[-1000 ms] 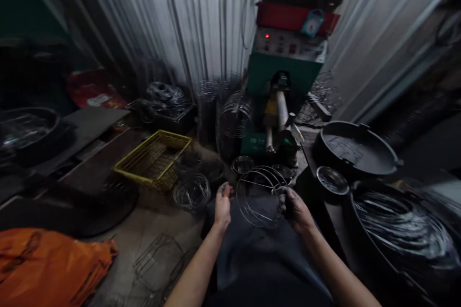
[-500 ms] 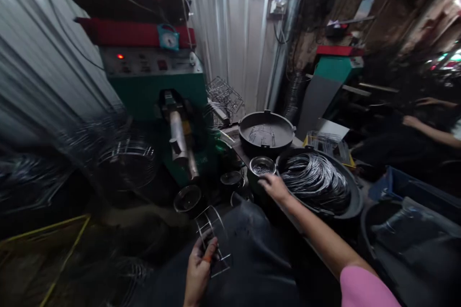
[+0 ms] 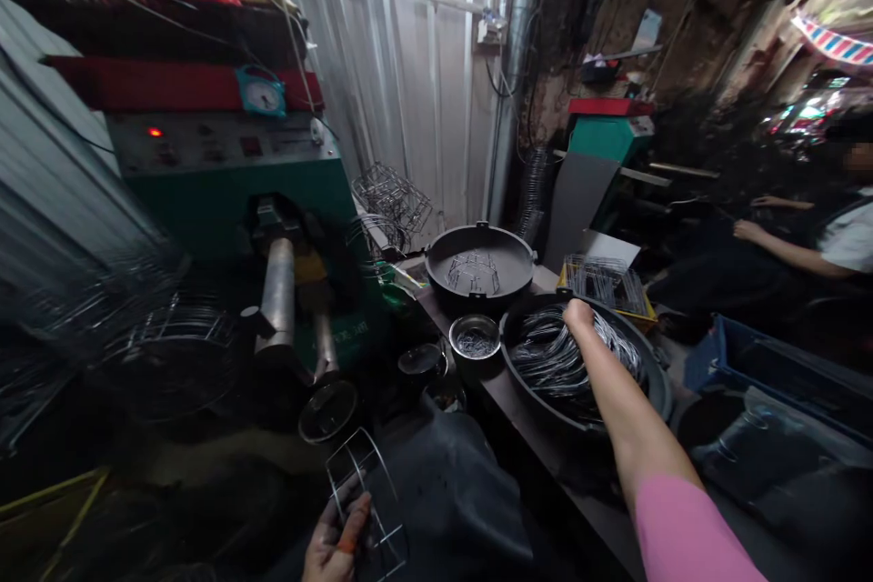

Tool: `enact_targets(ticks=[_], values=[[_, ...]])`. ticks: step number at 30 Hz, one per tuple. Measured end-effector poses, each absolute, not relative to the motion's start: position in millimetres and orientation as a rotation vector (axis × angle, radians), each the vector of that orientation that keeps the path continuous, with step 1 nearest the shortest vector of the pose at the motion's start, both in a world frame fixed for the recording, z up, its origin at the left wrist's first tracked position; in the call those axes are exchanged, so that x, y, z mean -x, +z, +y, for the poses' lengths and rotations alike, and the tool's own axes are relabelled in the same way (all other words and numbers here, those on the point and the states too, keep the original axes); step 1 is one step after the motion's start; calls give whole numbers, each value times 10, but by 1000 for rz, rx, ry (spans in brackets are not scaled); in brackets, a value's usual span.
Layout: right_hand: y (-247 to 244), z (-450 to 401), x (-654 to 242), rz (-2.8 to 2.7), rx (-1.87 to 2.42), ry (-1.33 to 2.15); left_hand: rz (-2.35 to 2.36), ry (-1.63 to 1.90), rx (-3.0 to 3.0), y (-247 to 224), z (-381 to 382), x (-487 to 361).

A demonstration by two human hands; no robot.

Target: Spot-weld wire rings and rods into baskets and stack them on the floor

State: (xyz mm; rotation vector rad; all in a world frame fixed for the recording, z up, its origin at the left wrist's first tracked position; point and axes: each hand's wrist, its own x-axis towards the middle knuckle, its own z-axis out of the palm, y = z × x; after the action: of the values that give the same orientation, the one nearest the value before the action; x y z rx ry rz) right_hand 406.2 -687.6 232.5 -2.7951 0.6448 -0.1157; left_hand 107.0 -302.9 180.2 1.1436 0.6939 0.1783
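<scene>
From where I'm standing, the green machine (image 3: pixel 170 191) looms largest, off to the worker's left, and on the worker's right sits a wide black basin (image 3: pixel 656 389) loaded with a heap of curved wires (image 3: pixel 546 355). Those lengths look like bare metal, so I'd expect each to be light and springy, smooth enough to slip, and prone to snag on its neighbours; the whole heap would surely weigh a good deal. One is best pinched along its upper bend, away from the tangle. Down low, before the dark apron (image 3: pixel 470 491), there's a wire frame (image 3: pixel 388 535) of curved rods and short crossbars. It seems stiff and light, hardly fragile, though its thin joints might bend if squeezed; a crossbar or a rod beside one gives the surest grip. A metal bowl (image 3: pixel 475 320) of small bits stands just beside the basin. The left hand (image 3: pixel 334 536) is closed around the frame, thumb laid over the wires. The right hand (image 3: pixel 578 316) is over the heap, fingers curled out of my sight; whether they grip a wire, I can't tell.
</scene>
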Motion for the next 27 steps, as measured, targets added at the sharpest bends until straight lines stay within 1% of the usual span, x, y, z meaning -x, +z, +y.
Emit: enact_targets(ticks=[5, 8, 11, 14, 16, 18, 20, 22, 24, 27], values=[[2444, -7044, -3960, 697, 2730, -40, 670, 205, -1181, 1848, -3044, -1095], [2591, -7082, -3823, 733, 2706, -64, 662, 234, -1137, 1847, -3023, -1093], [2825, -7052, -3626, 724, 2712, -198, 672, 277, -1103, 1831, -2952, -1099], [3153, -6929, -3334, 614, 2729, -435, 646, 296, -1088, 1816, -2837, -1123], [3389, -6777, -3092, 394, 2725, -588, 623, 327, -1072, 1820, -2754, -1154], [3583, -6560, -2850, 87, 2664, -648, 607, 380, -1055, 1842, -2686, -1196], [3678, -6277, -2657, -200, 2519, -595, 602, 411, -1055, 1885, -2642, -1242], [3636, -5930, -2539, -440, 2316, -446, 594, 375, -1074, 1947, -2618, -1279], [3456, -5528, -2482, -596, 2111, -230, 565, 367, -1058, 2025, -2594, -1295], [3028, -4903, -2421, -712, 1904, 94, 525, 343, -969, 2142, -2527, -1259]])
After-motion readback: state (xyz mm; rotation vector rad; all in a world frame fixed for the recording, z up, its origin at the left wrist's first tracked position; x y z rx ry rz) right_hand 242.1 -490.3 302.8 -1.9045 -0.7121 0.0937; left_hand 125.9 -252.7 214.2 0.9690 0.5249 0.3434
